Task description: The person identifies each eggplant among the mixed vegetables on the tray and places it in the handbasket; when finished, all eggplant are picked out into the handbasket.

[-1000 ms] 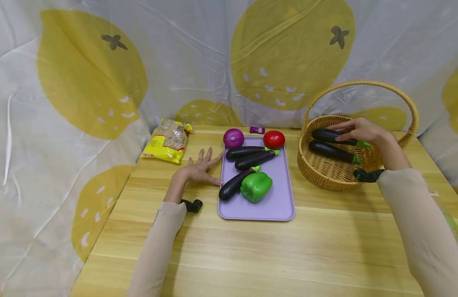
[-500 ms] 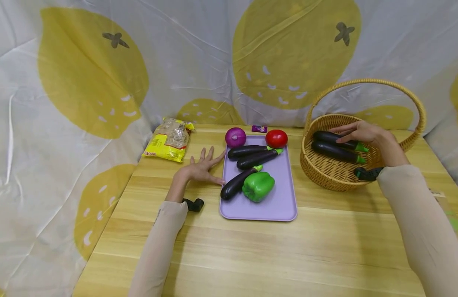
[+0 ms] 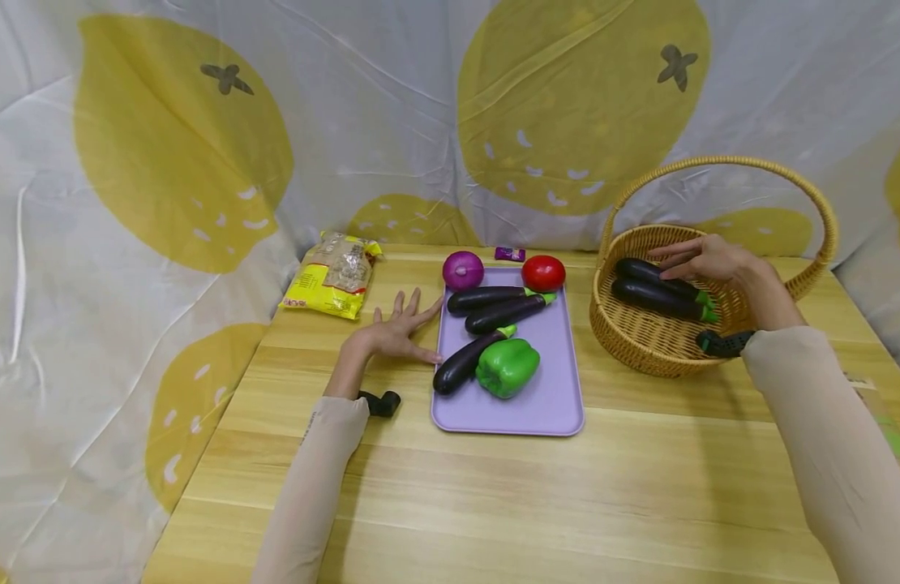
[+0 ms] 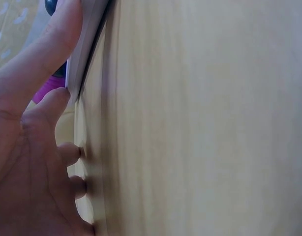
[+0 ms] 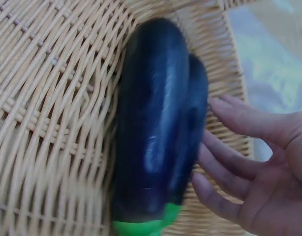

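In the head view, my left hand (image 3: 395, 334) rests with spread fingers at the left edge of the lilac tray (image 3: 545, 414); its thumb and forefinger touch the rim. On that tray lie a dark eggplant (image 3: 460, 367) beside a green bell pepper (image 3: 508, 367), two more eggplants (image 3: 504, 315), a purple onion (image 3: 463, 270) and a red tomato (image 3: 543, 273). My right hand (image 3: 713, 261) is inside the wicker basket (image 3: 643, 361), fingers loosely extended over the rear eggplant (image 5: 195, 123). A front eggplant (image 5: 151, 123) lies against it. Whether the fingertips touch the rear one is unclear.
A yellow snack bag (image 3: 333, 276) lies at the back left. Behind the tray is a small purple packet (image 3: 510, 254). The basket's tall handle (image 3: 720, 160) arches above my right hand. A lemon-print curtain (image 3: 392, 122) borders the wooden table (image 3: 494, 503).
My right hand has let go of the rear eggplant, which has settled against the front one in the basket. The left hand stays at the tray. The head view has shifted slightly.
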### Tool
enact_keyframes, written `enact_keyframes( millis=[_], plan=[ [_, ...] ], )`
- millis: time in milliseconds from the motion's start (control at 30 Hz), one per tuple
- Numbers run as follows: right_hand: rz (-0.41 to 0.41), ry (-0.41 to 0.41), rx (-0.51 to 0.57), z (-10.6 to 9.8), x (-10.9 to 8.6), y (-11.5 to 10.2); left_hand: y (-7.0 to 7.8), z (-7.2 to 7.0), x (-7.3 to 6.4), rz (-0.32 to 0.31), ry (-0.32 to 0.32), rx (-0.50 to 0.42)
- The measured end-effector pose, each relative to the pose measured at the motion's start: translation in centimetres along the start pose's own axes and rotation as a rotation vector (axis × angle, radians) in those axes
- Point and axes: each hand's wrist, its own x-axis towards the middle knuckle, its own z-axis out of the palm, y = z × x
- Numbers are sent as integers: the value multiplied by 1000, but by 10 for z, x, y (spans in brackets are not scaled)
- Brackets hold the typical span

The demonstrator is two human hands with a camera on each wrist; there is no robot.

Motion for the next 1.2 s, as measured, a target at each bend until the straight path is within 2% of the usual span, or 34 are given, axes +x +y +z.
enact_keyframes(
  millis=[67,200,400,533,700,900,1067,1200],
  plan=[
    [-24,16,-78,1,-4,-11,-1,0,0,-2,4,-1],
    [-72,-30,-204,4,-23,-44,-1,0,-1,-1,4,-4],
    [-182,-120,-225,15,-51,-87,-1,-1,-1,-3,-1,-2],
    [-272,-146,-237,34,-55,-111,-2,-1,-1,-5,0,5],
    [-357,-152,-244,73,-44,-130,-1,0,-1,-7,3,1],
    [-427,-109,-152,117,-21,-136,0,1,0,3,5,-2],
    [-553,-88,-135,146,-1,-138,1,1,1,2,2,-2],
    [-648,-78,-172,165,16,-139,1,1,2,-2,0,-1]
  ],
)
